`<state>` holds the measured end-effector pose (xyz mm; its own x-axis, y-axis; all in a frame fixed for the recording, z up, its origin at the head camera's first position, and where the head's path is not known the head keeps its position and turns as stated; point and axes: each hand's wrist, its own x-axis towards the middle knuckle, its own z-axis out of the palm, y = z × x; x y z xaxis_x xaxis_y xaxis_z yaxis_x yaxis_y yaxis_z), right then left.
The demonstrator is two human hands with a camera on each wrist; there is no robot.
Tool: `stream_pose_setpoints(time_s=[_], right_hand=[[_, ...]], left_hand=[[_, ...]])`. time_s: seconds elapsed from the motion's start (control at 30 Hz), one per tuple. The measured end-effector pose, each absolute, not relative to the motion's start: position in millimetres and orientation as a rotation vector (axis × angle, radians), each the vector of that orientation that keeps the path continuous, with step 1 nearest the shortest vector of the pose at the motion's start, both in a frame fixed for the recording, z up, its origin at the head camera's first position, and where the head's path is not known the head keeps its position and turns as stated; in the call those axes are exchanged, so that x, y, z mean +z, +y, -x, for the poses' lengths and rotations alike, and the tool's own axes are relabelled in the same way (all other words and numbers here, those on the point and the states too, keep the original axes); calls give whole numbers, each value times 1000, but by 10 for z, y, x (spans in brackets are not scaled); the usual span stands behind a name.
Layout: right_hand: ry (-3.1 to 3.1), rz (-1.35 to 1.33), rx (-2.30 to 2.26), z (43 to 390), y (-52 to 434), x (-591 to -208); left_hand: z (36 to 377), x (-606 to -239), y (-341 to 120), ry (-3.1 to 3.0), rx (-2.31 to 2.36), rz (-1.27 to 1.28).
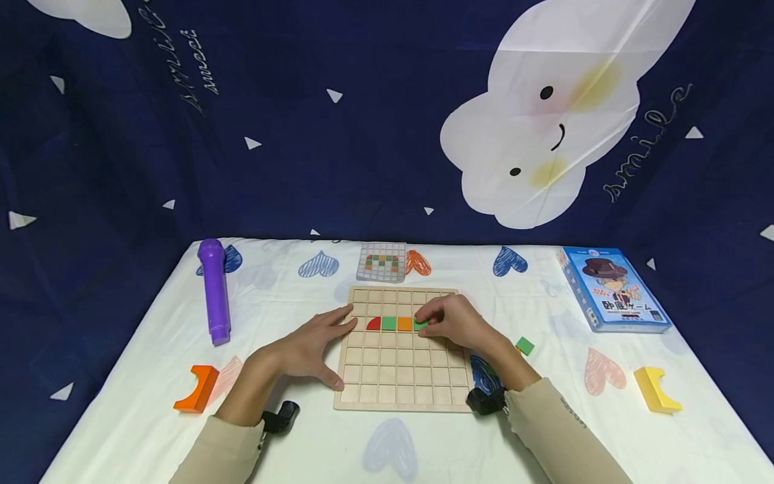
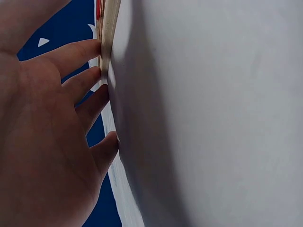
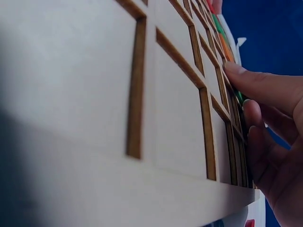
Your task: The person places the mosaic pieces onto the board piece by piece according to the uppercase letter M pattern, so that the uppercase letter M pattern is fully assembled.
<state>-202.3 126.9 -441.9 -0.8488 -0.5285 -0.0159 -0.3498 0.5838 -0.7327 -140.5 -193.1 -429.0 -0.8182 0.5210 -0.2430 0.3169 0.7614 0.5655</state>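
We see the head view evenly and brightly lit from above, sharp, with only soft shadows and bowed edges. Both wrist views are close and blurred; a broad shadow darkens the left one.

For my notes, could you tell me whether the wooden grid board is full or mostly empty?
Mostly empty: the wooden grid board holds one row of four pieces.

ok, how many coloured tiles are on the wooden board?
4, in one row: red quarter-circle tile, green tile, orange tile, and a green tile under the right hand, at. The hand may hide more.
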Motion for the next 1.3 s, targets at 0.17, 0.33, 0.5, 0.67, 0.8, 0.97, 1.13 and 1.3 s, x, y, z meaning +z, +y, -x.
stream_pose_setpoints(time_s=[0.17,0.33,0.5,0.67,0.8,0.97,1.13,1.3], right_hand=[[2583,718,-1114,2029,1265,-4425],[2579,735,-1118,2025,1283,-4433],[2531,732,-1146,2002,1330,-4418],[2473,801,-1193,1992,1442,-4398],[2495,809,-1217,2010,1582,-4379],[2521,783,-1208,2009,1791,-4327],[2532,730,-1203,1977,2021,-4286],[2571,642,-1173,1972,2228,-4277]], left_hand=[[1398,-4285,-1920,2569,727,-624],[1402,-4287,-1915,2572,718,-623],[1406,-4290,-1913,2573,714,-628],[1404,-4293,-1911,2573,713,-620],[1405,-4289,-1909,2577,709,-617],[1405,-4278,-1897,2576,716,-624],[1399,-4271,-1904,2572,722,-631],[1394,-4267,-1924,2570,723,-628]])
